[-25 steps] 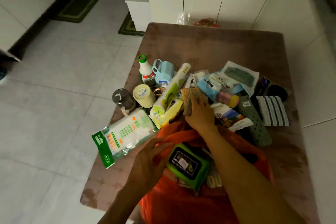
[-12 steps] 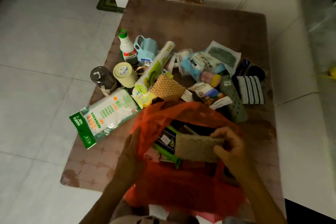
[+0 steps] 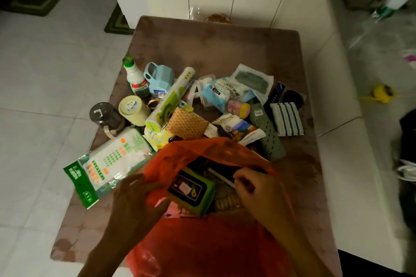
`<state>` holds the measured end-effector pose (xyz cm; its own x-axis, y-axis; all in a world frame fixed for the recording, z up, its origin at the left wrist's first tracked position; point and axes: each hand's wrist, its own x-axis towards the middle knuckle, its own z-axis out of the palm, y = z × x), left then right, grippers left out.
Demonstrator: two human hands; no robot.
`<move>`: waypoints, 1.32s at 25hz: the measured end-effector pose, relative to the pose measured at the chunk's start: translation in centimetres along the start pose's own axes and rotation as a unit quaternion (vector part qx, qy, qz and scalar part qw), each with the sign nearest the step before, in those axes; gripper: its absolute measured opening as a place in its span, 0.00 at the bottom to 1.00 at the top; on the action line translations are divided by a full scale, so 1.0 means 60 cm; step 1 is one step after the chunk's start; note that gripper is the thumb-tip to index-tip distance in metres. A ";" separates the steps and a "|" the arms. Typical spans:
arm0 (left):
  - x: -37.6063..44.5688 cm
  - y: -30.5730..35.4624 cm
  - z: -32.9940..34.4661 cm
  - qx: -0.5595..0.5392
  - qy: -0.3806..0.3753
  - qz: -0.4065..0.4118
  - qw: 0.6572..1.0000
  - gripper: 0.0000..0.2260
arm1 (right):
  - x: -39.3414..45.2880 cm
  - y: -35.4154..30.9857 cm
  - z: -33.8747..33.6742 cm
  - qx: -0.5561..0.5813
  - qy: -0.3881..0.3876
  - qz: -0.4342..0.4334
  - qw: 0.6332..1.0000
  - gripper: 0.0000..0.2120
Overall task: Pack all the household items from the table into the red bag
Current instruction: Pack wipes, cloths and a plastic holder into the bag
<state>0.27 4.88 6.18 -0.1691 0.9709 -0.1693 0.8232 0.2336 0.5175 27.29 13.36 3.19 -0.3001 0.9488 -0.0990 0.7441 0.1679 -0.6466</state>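
The thin red plastic bag point(image 3: 202, 243) sits at the table's near edge, its mouth held wide by the left hand point(image 3: 135, 198) gripping the left rim so items drop in easily. The right hand point(image 3: 254, 186) is inside the mouth with fingers curled, though what it grasps, if anything, I cannot tell; a green wipes pack point(image 3: 191, 189) lies inside, and the bottles and packets wait just beyond.

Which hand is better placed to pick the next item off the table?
Probably the right hand: it is over the red bag's mouth, apparently empty, while the left hand grips the bag's rim, holding it open.

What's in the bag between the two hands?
In the head view, a green wipes pack sits in the red bag, between the left hand and right hand.
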 end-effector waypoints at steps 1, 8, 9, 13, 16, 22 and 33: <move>0.004 0.000 -0.002 -0.021 0.050 -0.009 0.998 0.14 | 0.027 0.007 -0.018 0.058 0.084 0.014 0.995 0.05; 0.041 0.006 -0.007 -0.070 0.037 0.059 0.995 0.20 | 0.149 0.172 -0.006 -0.003 -0.156 0.280 0.947 0.19; 0.045 0.010 -0.002 -0.059 0.030 0.088 0.994 0.21 | 0.151 0.185 0.006 -0.019 -0.190 0.277 0.942 0.21; 0.048 0.012 0.017 -0.086 -0.023 0.122 0.989 0.25 | 0.154 0.202 0.041 -0.067 -0.163 0.268 0.947 0.20; 0.040 0.007 0.021 -0.103 -0.021 0.097 0.990 0.26 | 0.136 0.184 0.024 -0.107 -0.139 0.203 0.963 0.15; 0.042 -0.002 0.012 -0.107 0.007 0.072 0.992 0.24 | 0.079 0.118 -0.098 0.169 -0.044 0.172 0.970 0.17; 0.070 0.003 -0.014 -0.131 0.114 0.013 0.985 0.29 | -0.063 0.132 -0.233 0.340 -0.111 0.138 0.924 0.19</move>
<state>-0.73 9.03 6.26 -0.2921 0.9561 0.0244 0.6661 0.1850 0.7226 42.66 14.84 9.03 -0.3259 0.8397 -0.4344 0.2856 -0.3506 -0.8919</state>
